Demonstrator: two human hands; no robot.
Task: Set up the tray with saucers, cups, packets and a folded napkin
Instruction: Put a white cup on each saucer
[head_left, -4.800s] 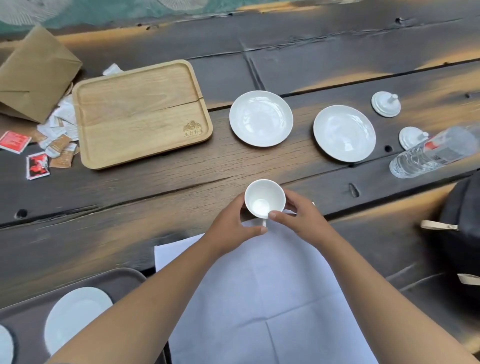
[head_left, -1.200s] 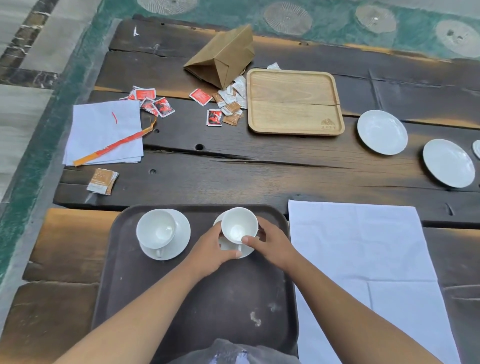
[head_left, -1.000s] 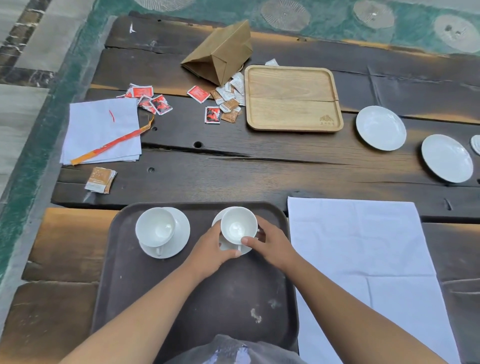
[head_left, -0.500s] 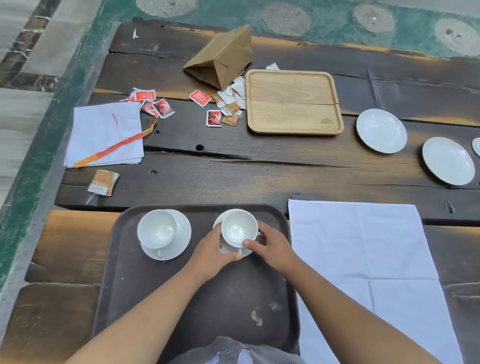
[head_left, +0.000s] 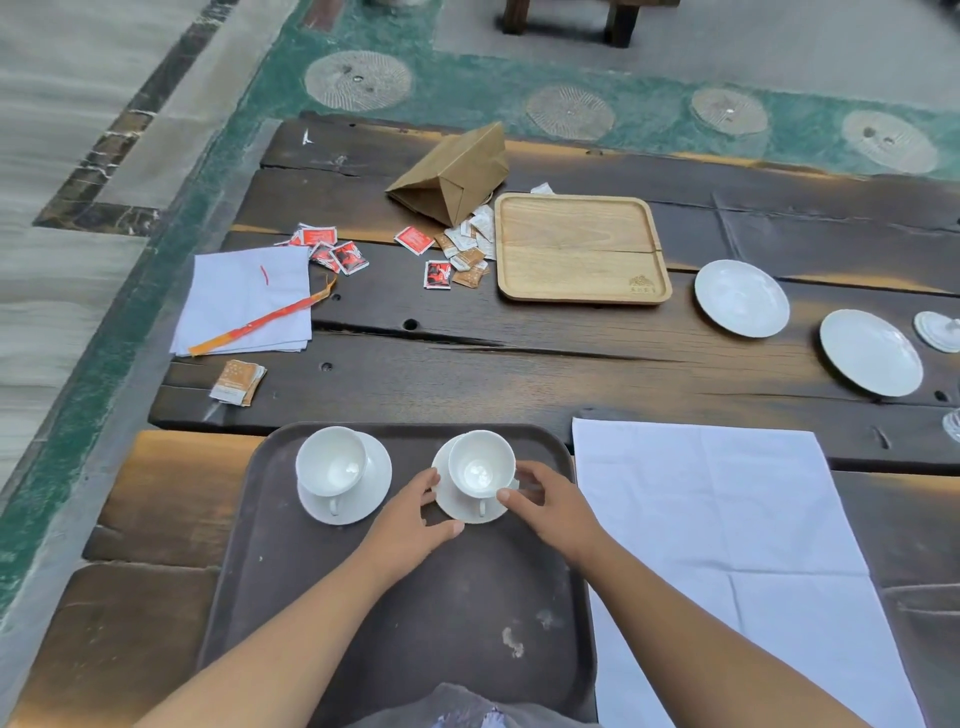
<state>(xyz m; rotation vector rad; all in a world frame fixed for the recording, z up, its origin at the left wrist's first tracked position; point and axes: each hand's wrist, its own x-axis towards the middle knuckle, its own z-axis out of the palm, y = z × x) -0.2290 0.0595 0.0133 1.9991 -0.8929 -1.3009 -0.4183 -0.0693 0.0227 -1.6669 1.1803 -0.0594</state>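
Observation:
A dark brown tray lies at the near table edge. On its far part stand two white cups on saucers: one cup on the left, and the other cup on its saucer to the right. My left hand and my right hand flank this right saucer, fingers spread, fingertips at its rim, with neither hand gripping the cup. A white napkin lies unfolded to the right of the tray. Red and brown packets lie scattered farther back.
A wooden tray and a brown paper bag sit at the back. Two spare saucers and a white lid are at the right. A napkin stack and brown packets lie to the left.
The cup was carried from the napkin to the tray and set on the right saucer. My fingers have since come off the cup and spread beside the saucer.

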